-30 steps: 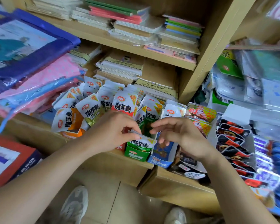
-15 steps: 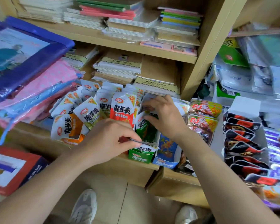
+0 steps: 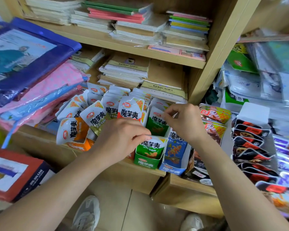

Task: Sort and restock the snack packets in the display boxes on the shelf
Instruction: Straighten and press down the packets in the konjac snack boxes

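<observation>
Shelf (image 3: 137, 177): wooden, several tiers, with display boxes along its front edge.
Notebooks (image 3: 128, 70): flat stacks on the tiers behind and above the snacks.
Blue bag (image 3: 32, 64): lies on pink and blue wrapped goods at the left.
White packets (image 3: 93, 114): upright rows, some leaning, left of centre.
Black packets (image 3: 249, 140): overlapping row at the right.
Blue box (image 3: 173, 170): open top, just right of the green box.
Green box (image 3: 145, 162): open top, at the shelf edge, holds green packets upright.
Left hand (image 3: 122, 139): fingers clamped on the top edge of the front green packet (image 3: 151, 148), which stands at the front of the green box.
Right hand (image 3: 185, 122): fingers pinched together on the top of the rear green packet (image 3: 157, 125), standing further back in the same row.
</observation>
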Demonstrator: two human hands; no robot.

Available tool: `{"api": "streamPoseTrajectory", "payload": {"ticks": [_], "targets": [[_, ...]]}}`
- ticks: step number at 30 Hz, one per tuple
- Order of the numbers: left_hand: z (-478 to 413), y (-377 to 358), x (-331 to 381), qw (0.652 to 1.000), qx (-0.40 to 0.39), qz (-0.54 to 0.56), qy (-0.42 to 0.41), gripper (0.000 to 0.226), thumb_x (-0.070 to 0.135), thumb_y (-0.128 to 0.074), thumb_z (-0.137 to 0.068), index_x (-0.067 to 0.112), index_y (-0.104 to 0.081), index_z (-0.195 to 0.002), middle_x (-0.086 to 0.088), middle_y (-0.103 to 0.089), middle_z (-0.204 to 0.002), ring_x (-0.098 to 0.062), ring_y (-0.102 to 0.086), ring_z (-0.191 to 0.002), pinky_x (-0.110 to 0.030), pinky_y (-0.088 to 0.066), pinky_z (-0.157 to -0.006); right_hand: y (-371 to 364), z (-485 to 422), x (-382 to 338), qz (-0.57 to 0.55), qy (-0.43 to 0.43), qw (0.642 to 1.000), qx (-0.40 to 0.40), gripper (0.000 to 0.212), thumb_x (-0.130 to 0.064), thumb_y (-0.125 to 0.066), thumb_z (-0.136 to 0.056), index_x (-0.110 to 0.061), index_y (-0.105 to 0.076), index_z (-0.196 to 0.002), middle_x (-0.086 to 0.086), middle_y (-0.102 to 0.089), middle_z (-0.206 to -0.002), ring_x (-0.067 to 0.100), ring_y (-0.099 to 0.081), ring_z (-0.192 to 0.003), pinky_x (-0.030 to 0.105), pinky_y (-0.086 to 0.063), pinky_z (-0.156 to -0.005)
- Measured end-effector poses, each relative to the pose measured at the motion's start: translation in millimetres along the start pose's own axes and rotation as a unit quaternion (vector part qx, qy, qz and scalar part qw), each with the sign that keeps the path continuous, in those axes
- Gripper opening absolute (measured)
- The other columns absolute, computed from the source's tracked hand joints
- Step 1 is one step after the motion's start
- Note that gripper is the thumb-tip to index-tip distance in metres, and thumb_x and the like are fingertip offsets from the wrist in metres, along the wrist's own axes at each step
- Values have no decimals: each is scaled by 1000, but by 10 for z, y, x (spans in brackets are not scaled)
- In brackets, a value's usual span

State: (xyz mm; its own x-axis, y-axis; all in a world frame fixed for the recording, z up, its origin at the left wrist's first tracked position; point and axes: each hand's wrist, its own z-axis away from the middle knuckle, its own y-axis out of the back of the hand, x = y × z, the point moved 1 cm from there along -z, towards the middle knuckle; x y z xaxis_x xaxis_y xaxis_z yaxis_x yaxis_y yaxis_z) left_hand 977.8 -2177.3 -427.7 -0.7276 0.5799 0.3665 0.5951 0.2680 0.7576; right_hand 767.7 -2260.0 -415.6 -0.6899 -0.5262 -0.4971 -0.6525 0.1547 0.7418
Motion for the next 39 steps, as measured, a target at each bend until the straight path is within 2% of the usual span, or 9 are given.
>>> {"api": "streamPoseTrajectory", "payload": {"ticks": [2,6,11,14,17,20,27,34,39], "targets": [[-87,-20,-25,999,27,-40,-11,19,41,-67,-90,31,-82,-88,17,-73,-79,-11,-56,-78,-29,-47,-58,-15,19,52,-27,-29,999,-30,7,-13,-73,-91,-11,-79,-88,-4,-70,-69,8,-63,-54,28,-54,-58],[-274,-103,-112,991,55,-109,-46,16,42,-68,-91,32,-80,-90,16,-74,-83,-18,-47,-82,-31,-26,-70,49,29,128,-133,-85,986,-48,15,-1,-64,-95,-5,-74,-106,9,-75,-78,9,-67,-55,18,-54,-57],[-480,-234,-175,985,100,-135,-39,13,39,-77,-87,29,-81,-95,13,-76,-88,-21,-47,-83,-35,-30,-73,80,67,138,-213,-131,964,-92,36,10,-47,-96,-12,-72,-109,3,-74,-93,15,-63,-65,31,-56,-69],[-597,-288,-211,982,105,-156,-13,14,43,-77,-86,32,-81,-93,15,-74,-94,-21,-46,-88,-33,-25,-75,111,73,160,-253,-154,952,-79,37,11,-47,-94,-7,-73,-113,13,-74,-97,28,-67,-80,37,-57,-79],[-646,-364,-242,977,83,-197,18,15,46,-81,-79,33,-81,-86,13,-67,-100,-25,-47,-96,-35,-26,-78,84,122,155,-138,-91,985,-54,30,-2,-69,-89,-11,-74,-116,0,-70,-85,10,-63,-70,23,-53,-68],[-673,-415,-229,972,85,-213,48,28,47,-85,-72,31,-80,-94,12,-68,-96,-25,-49,-95,-38,-26,-79,-26,138,140,-36,-32,999,0,32,-8,-77,-85,-14,-73,-116,-14,-58,-75,1,-55,-61,23,-49,-63],[-706,-465,-247,966,34,-247,69,63,49,-79,-79,29,-63,-136,7,-63,-138,-27,-49,-119,-44,-33,-89,-148,146,151,120,54,987,95,45,-7,-79,-82,-8,-69,-126,6,-66,-111,30,-54,-97,40,-50,-79],[-670,-449,-310,955,-28,-296,21,75,56,-66,-87,23,-44,-151,1,-51,-149,-30,-43,-126,-48,-35,-93,-128,286,127,245,43,968,-26,67,-42,-64,-93,-15,-44,-152,1,-50,-152,39,-39,-136,54,-38,-95],[-620,-280,-303,983,-15,-181,3,76,50,-64,-90,24,-36,-156,3,-50,-150,-23,-44,-130,-43,-40,-100,-112,391,94,246,54,966,-55,77,-50,-52,-96,-15,-26,-159,1,-22,-167,36,-22,-149,60,-25,-111]]}}
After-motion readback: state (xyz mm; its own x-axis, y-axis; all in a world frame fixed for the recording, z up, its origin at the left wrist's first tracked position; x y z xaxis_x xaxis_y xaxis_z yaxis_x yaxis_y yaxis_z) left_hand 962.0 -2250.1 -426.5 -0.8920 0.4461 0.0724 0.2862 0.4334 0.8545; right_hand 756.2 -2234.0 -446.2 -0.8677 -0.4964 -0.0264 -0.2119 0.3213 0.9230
